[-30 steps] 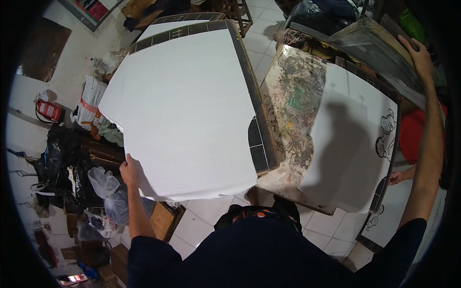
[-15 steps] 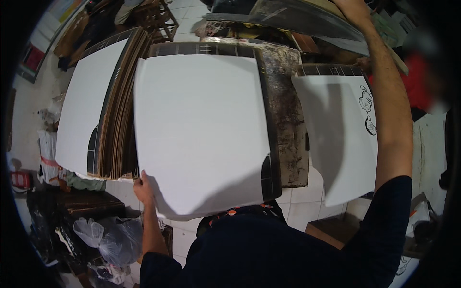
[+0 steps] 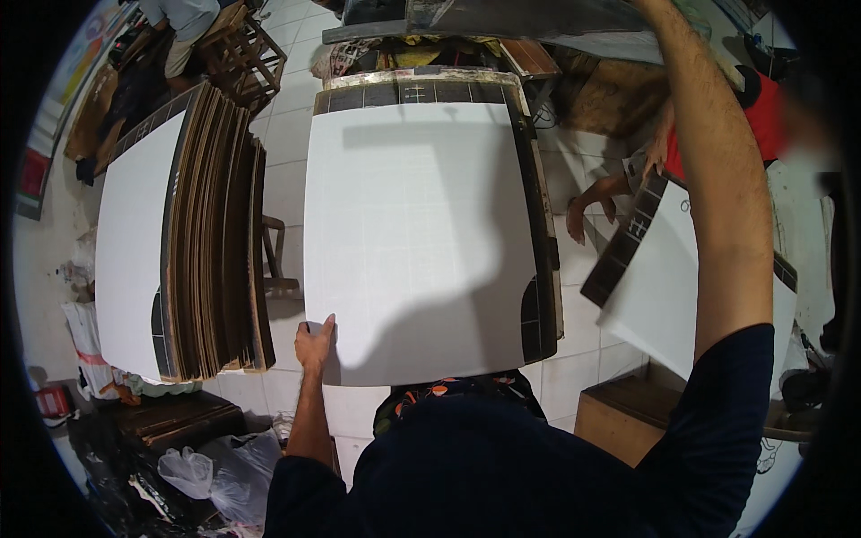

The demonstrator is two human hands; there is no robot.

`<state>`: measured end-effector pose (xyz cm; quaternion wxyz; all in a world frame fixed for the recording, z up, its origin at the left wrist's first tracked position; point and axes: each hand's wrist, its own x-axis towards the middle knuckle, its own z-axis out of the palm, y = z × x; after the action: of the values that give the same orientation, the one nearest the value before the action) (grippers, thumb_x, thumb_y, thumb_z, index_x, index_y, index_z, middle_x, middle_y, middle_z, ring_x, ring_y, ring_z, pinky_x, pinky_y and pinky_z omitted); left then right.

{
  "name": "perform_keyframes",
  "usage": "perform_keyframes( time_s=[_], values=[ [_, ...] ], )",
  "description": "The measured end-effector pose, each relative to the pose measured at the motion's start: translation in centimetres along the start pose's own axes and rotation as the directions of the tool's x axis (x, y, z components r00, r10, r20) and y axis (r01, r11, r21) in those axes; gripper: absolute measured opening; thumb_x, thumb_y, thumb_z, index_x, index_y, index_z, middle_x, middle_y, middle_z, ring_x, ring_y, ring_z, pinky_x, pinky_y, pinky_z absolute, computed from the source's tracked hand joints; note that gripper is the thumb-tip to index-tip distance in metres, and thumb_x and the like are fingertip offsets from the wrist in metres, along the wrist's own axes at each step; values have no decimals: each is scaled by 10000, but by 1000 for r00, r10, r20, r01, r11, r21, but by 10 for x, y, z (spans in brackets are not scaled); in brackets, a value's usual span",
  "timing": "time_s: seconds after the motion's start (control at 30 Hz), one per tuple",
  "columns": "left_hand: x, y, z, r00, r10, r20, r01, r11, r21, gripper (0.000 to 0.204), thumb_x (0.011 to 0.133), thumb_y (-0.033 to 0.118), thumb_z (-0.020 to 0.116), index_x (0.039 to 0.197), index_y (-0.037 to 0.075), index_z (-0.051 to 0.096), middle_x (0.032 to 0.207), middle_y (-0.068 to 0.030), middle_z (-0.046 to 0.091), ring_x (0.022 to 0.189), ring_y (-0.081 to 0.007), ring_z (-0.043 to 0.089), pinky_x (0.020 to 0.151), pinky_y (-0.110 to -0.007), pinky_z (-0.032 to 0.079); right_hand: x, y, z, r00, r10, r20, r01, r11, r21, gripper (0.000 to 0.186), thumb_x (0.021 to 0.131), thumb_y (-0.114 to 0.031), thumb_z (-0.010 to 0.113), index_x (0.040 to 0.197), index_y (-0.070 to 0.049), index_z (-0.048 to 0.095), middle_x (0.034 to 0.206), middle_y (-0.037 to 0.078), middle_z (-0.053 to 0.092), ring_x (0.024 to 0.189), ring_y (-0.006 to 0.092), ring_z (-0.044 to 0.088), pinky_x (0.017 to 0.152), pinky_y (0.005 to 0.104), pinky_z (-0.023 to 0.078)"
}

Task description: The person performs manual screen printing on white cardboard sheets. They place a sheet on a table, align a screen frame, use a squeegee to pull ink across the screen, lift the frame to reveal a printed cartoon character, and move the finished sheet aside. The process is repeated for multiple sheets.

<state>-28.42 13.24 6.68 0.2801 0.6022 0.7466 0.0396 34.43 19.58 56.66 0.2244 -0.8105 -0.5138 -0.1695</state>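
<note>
A white sheet (image 3: pixel 413 242) lies on a dark board (image 3: pixel 540 314) with pale ruled lines, on the worktable straight in front of me. At the near left corner my left hand (image 3: pixel 316 342) is closed on the board's edge, the thumb on the sheet. My right arm (image 3: pixel 717 179) reaches up and away on the right, its hand cut off by the top of the picture. Near it, a long dark flat frame (image 3: pixel 520 22) hangs raised over the far side of the table. Shadows of my body and the arm fall across the sheet.
To the left stands a thick stack of boards (image 3: pixel 211 242), topped by a white sheet. A co-worker in red (image 3: pixel 762 121) on the right handles another sheet-covered board (image 3: pixel 659 278). Plastic bags (image 3: pixel 224 475) lie at lower left, a cardboard box (image 3: pixel 619 417) at lower right.
The board by my left hand has come to rest squarely on the table. The co-worker's board has turned and moved away to the right. The dark frame sits further left in view.
</note>
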Motion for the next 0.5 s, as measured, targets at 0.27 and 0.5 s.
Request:
perform_keyframes(
  time_s=[0.27,0.5],
  values=[
    [-10,24,-21,1000,-1,-26,4,995,96,1048,769,754,807,1253,-163,654,1160,-356,726,1110,-482,719,952,-515,564,34,12,1,995,-67,-68,71,996,54,817,771,-785,767,925,17,817,863,213,770,828,314,744,815,435,550],
    [-7,33,-23,995,47,-93,-29,983,180,992,782,782,776,1235,-95,682,1092,-311,753,1058,-484,730,922,-546,569,52,17,1,987,-132,-88,136,990,41,788,790,-770,774,676,8,725,614,133,638,613,237,615,672,421,489]
  ],
)
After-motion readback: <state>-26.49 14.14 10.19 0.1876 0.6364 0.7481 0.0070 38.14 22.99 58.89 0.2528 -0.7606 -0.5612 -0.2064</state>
